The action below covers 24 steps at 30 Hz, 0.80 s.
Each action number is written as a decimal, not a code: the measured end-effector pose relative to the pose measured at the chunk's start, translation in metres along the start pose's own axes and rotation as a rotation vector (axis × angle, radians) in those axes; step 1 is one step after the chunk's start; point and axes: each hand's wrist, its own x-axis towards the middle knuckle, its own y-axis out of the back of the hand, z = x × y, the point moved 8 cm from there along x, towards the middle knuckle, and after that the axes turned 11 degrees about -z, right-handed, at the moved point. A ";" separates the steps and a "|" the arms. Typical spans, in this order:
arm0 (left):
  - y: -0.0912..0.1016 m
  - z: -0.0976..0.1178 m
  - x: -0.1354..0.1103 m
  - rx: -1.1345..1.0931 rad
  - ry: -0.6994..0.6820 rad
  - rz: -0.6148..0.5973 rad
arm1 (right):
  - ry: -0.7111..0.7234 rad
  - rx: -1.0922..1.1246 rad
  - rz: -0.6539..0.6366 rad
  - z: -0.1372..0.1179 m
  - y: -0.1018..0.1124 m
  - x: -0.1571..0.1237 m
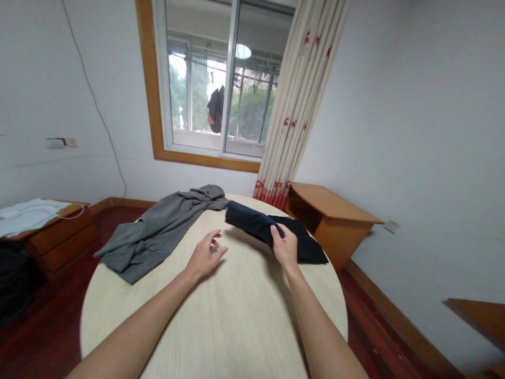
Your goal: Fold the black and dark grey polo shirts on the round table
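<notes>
A folded dark navy garment (252, 221) lies at the far right of the round pale wooden table (236, 326), over a flat black garment (307, 247). My right hand (284, 247) grips the near end of the navy garment, fingers closed on the cloth. My left hand (205, 256) hovers over the bare tabletop left of it, fingers loosely curled and apart, holding nothing. A crumpled grey garment (158, 231) sprawls across the table's far left and hangs over its edge.
A wooden side table (331, 210) stands by the wall beyond the round table, under a patterned curtain (300, 105). A low wooden cabinet (59, 231) with white cloth on it stands at left. Dark red floor surrounds the table.
</notes>
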 end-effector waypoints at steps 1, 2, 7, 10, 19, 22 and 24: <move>0.005 -0.006 0.000 -0.061 0.028 0.056 | -0.005 0.175 -0.038 -0.001 -0.008 -0.001; 0.008 -0.013 0.001 -0.147 0.062 0.099 | -0.023 0.350 -0.078 -0.001 -0.017 -0.002; -0.007 -0.029 0.004 -0.796 0.185 0.034 | -0.179 0.784 -0.206 0.028 -0.047 0.001; -0.014 -0.037 0.003 -0.953 0.275 0.037 | -0.256 0.548 -0.176 0.063 -0.047 0.006; -0.018 -0.057 -0.007 -1.074 0.531 0.015 | 0.229 -0.134 -0.756 0.012 -0.090 -0.031; -0.019 -0.046 -0.004 -1.021 0.432 -0.059 | 0.286 -0.335 -0.914 0.005 -0.113 -0.051; -0.019 -0.040 -0.003 -0.979 0.364 -0.074 | 0.294 -0.443 -0.883 0.006 -0.119 -0.051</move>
